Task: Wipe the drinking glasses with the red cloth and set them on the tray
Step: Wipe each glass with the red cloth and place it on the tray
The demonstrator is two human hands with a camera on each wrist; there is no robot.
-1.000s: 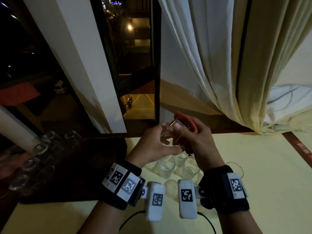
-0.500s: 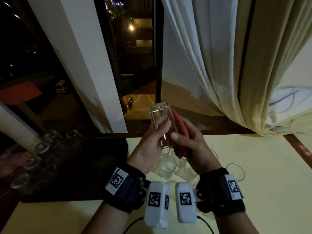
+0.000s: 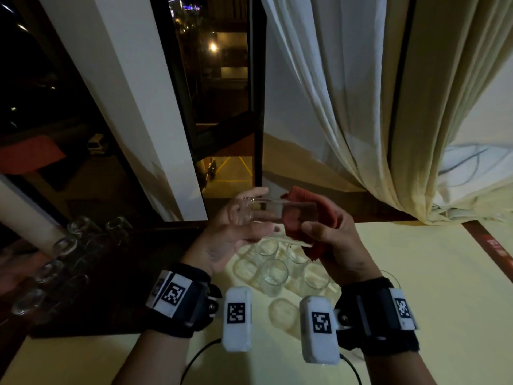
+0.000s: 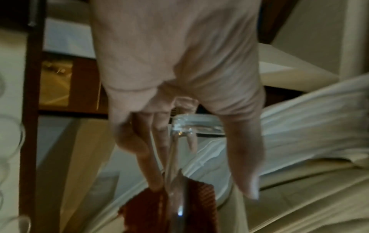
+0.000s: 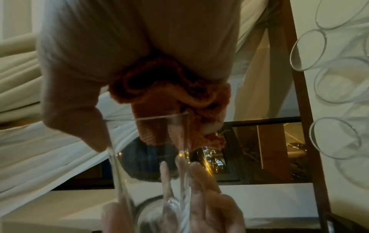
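From the head view, a clear drinking glass (image 3: 273, 211) lies on its side in the air above the cream table (image 3: 416, 273), held between both hands. The left hand (image 3: 230, 234) grips its base end, fingers curled round it. The right hand (image 3: 336, 245) clutches the red cloth (image 3: 311, 215), which is pushed into and bunched round the glass's mouth. Directly under the held glass, a cluster of unwiped glasses (image 3: 273, 276) stands upright on the table. Left of the held glass sits the dark tray (image 3: 111, 273), carrying several glasses (image 3: 66, 245) along its far and left sides. A pale curtain (image 3: 374, 107) hangs behind and right of the held glass.

In the left wrist view, blurred, the fingers (image 4: 153, 157) and thumb wrap the glass's thick base (image 4: 197, 124); the cloth (image 4: 201, 205) shows at its far end.

In the right wrist view, the hand (image 5: 119, 55) grips the bunched cloth (image 5: 169, 94), part of it inside the glass's rim (image 5: 147, 119). The left fingers (image 5: 199, 181) show beyond, round the glass wall. Upright glasses (image 5: 335, 78) stand to the right of the held glass.
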